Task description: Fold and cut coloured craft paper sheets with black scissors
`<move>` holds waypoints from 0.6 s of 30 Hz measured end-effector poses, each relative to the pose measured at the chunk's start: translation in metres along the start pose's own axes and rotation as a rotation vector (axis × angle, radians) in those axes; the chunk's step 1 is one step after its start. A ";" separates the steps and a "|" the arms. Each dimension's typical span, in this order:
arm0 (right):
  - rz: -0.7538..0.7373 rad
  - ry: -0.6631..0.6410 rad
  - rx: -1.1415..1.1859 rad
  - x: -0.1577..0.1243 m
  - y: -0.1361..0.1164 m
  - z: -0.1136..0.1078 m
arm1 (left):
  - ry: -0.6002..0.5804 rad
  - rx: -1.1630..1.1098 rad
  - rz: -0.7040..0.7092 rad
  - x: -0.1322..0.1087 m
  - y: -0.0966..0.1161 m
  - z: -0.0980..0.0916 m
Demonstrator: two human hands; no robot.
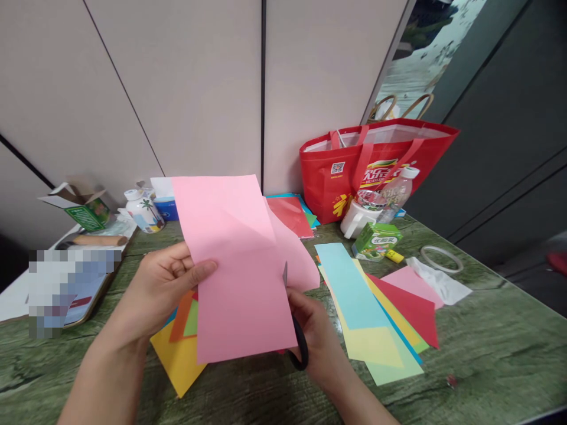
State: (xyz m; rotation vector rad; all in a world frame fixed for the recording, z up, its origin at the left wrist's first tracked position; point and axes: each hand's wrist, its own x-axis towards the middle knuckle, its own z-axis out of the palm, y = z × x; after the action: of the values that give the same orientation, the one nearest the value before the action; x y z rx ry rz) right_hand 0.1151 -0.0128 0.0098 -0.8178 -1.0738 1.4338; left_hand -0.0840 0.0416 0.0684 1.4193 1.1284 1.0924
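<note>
My left hand [162,286] pinches the left edge of a pink paper sheet [234,260], holding it upright above the green table [487,360]. My right hand [321,342] grips black-handled scissors [297,336] low at the sheet's right side. Their blade points up into the paper, where a cut strip curls away to the right. Under my hands lie yellow, orange and green sheets [179,348].
Cut coloured strips [376,313] fan out to the right. Behind them are a red shopping bag [372,165], a white cup [357,218], a plastic bottle [396,192], a green carton [376,239], a tape roll [440,258]. At the left stand a small jar [144,211] and an open box [82,206].
</note>
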 end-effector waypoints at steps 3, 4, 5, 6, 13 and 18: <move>0.000 -0.016 -0.004 0.000 0.000 -0.001 | -0.003 -0.023 0.005 0.001 -0.001 -0.001; -0.001 -0.022 0.001 -0.001 0.000 -0.001 | -0.005 -0.025 0.007 0.001 -0.001 -0.001; -0.001 -0.026 0.005 -0.001 0.000 -0.001 | -0.009 -0.020 0.004 0.001 -0.001 0.000; 0.000 -0.027 0.009 0.000 -0.001 -0.001 | -0.014 -0.013 -0.001 0.001 0.000 0.000; 0.026 0.000 0.036 0.000 0.000 0.001 | -0.031 -0.011 -0.002 0.000 0.002 0.000; 0.012 -0.024 0.011 0.000 0.000 0.002 | -0.065 -0.044 -0.011 0.000 0.002 0.000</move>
State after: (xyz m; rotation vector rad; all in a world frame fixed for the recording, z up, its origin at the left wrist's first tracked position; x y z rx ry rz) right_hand 0.1137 -0.0130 0.0106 -0.8019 -1.0804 1.4618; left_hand -0.0835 0.0415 0.0700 1.4032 1.0584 1.0497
